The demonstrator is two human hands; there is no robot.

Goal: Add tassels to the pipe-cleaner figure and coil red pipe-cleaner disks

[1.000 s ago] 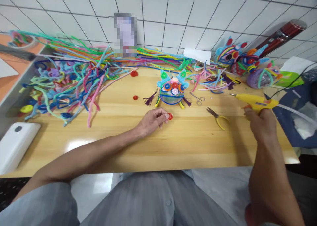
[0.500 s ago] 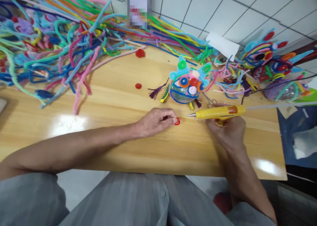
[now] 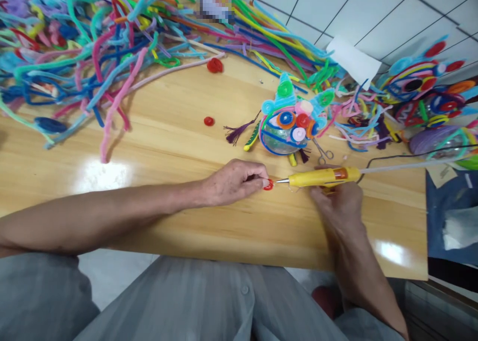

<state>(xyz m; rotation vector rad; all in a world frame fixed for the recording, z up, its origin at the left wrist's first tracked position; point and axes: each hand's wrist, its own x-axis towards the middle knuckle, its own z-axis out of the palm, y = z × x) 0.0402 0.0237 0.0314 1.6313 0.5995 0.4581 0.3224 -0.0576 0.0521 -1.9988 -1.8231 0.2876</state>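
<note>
My left hand [image 3: 239, 181] pinches a small red coil [image 3: 269, 184] between thumb and fingers, low over the wooden table. My right hand [image 3: 341, 199] is wrapped round a yellow glue gun [image 3: 317, 177], whose metal tip points left, close to the coil. Whether the tip touches it I cannot tell. Just beyond the gun stands a colourful figure [image 3: 286, 127] with a clear round body, blue ears and coiled discs. Scissors [image 3: 324, 153] lie at its right side.
Pipe cleaners [image 3: 108, 72] pile up at the back left. Two red coils [image 3: 215, 65] [image 3: 208, 121] lie on the table [image 3: 164, 132]. More decorated figures [image 3: 414, 82], a white paper [image 3: 354, 62] and a black cord are at the right.
My right hand has brought the glue gun left, its tip now nearer the red coil. My left hand keeps its pinch. The view has shifted slightly.
</note>
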